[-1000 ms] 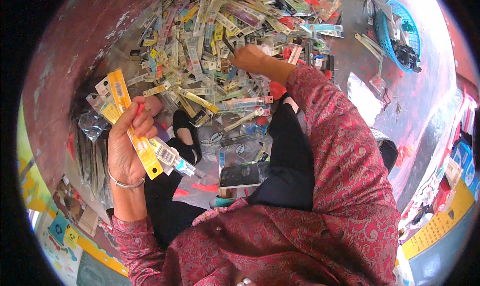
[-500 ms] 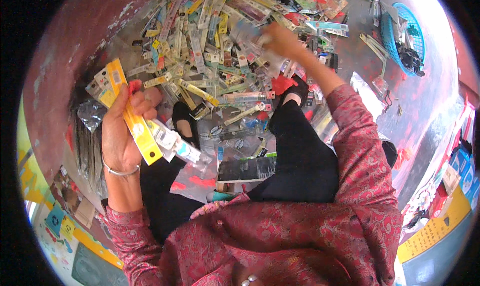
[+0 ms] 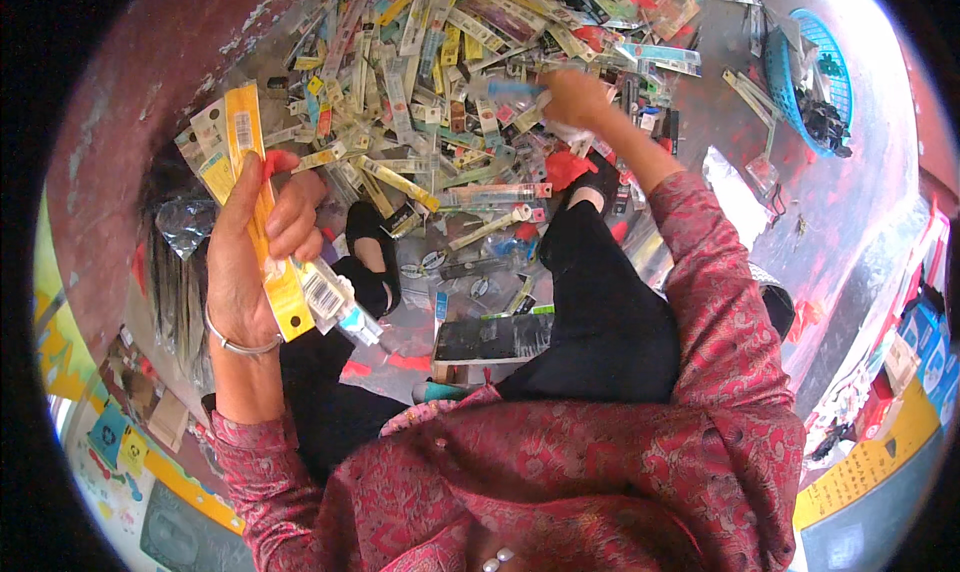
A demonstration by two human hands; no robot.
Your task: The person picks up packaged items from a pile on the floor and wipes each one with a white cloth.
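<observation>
Packets [image 3: 262, 234], long, flat and yellow, are fanned in my left hand [image 3: 245, 262], raised over my left knee; its fingers [image 3: 295, 217] are pressed together around the bundle, the thumb clamping it from the front. My right hand [image 3: 572, 100] is stretched out to the heap of packets [image 3: 450, 82] spread across the floor [image 3: 790, 222], and its fingers look closed on a pale blue-ended packet [image 3: 515, 89], though blur keeps me from being sure of the grip. To do this well, I judge I should take one packet at a time by its end, lift it free of its neighbours, and lay it flat against the fan so the stack stays square. A blue plastic basket [image 3: 790, 72] sits on the floor beyond the heap, well apart from both hands; it holds small dark pieces, too small for me to identify. A dark flat phone [image 3: 492, 338] lies between my legs.
</observation>
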